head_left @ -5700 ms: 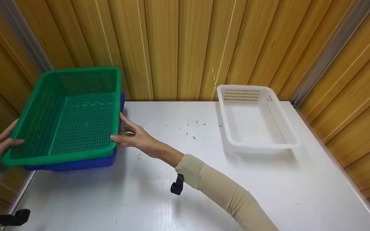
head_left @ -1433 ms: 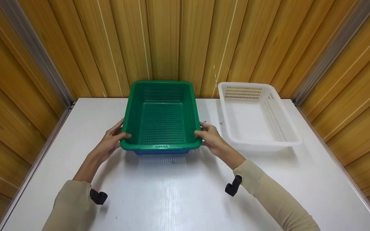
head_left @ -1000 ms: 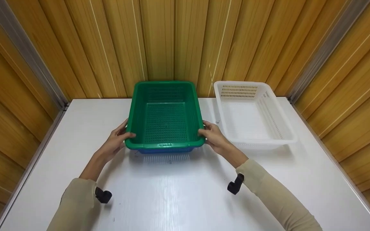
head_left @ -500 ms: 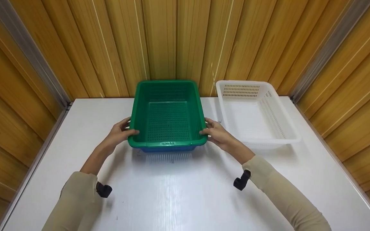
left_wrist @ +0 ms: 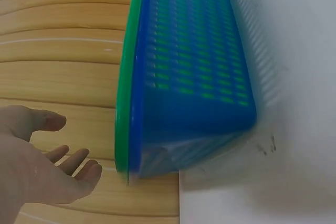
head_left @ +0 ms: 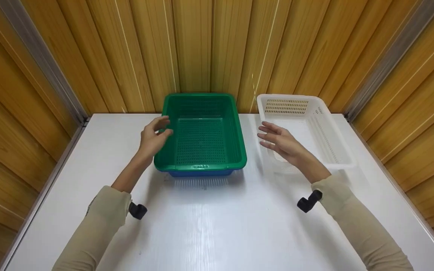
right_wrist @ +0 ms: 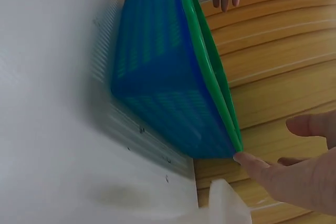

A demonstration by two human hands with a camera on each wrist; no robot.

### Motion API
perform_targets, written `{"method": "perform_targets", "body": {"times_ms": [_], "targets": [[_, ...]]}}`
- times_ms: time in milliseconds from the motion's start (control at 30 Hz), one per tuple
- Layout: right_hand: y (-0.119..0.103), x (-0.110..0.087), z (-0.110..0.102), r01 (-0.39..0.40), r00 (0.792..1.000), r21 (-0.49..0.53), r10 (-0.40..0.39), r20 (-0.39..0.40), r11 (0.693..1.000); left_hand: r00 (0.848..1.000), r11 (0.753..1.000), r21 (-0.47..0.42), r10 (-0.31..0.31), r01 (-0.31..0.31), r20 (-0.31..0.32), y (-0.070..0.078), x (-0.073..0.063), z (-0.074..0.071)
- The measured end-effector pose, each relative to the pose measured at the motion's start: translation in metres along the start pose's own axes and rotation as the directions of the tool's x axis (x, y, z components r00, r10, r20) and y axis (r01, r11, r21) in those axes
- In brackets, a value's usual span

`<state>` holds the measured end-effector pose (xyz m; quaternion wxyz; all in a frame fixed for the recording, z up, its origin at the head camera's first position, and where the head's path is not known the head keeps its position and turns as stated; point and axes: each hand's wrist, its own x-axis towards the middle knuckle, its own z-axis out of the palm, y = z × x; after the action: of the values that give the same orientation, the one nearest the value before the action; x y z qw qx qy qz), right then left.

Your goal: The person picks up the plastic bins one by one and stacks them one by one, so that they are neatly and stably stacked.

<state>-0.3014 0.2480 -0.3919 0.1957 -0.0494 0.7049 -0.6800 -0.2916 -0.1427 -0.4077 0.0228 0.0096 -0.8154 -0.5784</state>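
A green perforated basket (head_left: 200, 143) sits nested in a blue basket (head_left: 202, 173), whose slotted side (left_wrist: 194, 51) shows in the left wrist view. The pair stands on the white table near the back wall. My left hand (head_left: 155, 137) hovers over the green basket's left rim, fingers loosely bent, holding nothing. In the left wrist view a gap shows between that hand (left_wrist: 47, 166) and the rims. My right hand (head_left: 281, 141), its fingers spread and relaxed, is raised to the right of the stack, overlapping the white basket (head_left: 337, 150) in the head view.
Wood-patterned panels (head_left: 194, 49) rise behind the table (head_left: 217, 226) and at both sides. The white basket stands at the back right, a narrow strip of table apart from the stack. Small dark marks (right_wrist: 142, 129) dot the tabletop.
The green basket came from the left, with blue beneath it, to the middle beside the white basket. Since half a second ago both hands have let go of its rim and lifted apart.
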Motion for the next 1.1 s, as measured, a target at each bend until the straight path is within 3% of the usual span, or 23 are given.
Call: {"method": "perform_targets", "body": {"times_ms": [200, 433, 700, 900, 1000, 1100], "targets": [[-0.007, -0.016, -0.038, 0.038, 0.999, 0.001, -0.038, -0.029, 0.999, 0.995, 0.996, -0.078, 0.046, -0.039, 0.089, 0.016, -0.004, 0.034], [-0.005, -0.039, -0.090, 0.017, 0.996, 0.040, -0.013, -0.088, 0.999, 0.973, 0.983, -0.177, 0.086, -0.048, 0.212, 0.027, -0.004, 0.090], [-0.004, -0.063, -0.145, 0.015, 0.990, 0.118, 0.002, -0.142, 0.993, 0.911, 0.980, -0.196, 0.089, -0.008, 0.403, 0.051, -0.006, 0.145], [0.001, -0.080, -0.177, 0.023, 0.984, 0.168, 0.007, -0.176, 0.985, 0.865, 0.981, -0.195, 0.097, 0.001, 0.492, 0.059, -0.009, 0.184], [0.007, -0.086, -0.191, 0.040, 0.980, 0.171, -0.006, -0.198, 0.984, 0.861, 0.983, -0.183, 0.103, -0.012, 0.497, 0.060, -0.009, 0.203], [0.014, -0.091, -0.202, 0.045, 0.974, 0.142, -0.012, -0.225, 0.989, 0.878, 0.988, -0.156, 0.095, -0.024, 0.469, 0.061, -0.008, 0.219]]}}
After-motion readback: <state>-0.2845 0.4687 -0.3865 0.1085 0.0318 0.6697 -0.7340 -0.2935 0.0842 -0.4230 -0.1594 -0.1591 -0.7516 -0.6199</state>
